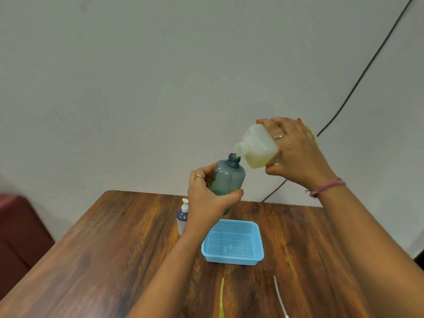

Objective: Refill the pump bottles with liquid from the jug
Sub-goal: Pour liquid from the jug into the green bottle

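My left hand grips a translucent grey-green bottle with no pump on it, held up above the table and leaning slightly right. My right hand holds a whitish jug with yellowish liquid inside, tipped over to the left. The jug's spout sits right at the bottle's open neck. A second bottle, with a white pump head and dark contents, stands on the table behind my left wrist, partly hidden by it.
A light blue perforated basket sits mid-table under my hands. A thin yellow-green tube and a thin white tube lie near the front edge. A black cable runs down the wall. A dark red seat stands at left.
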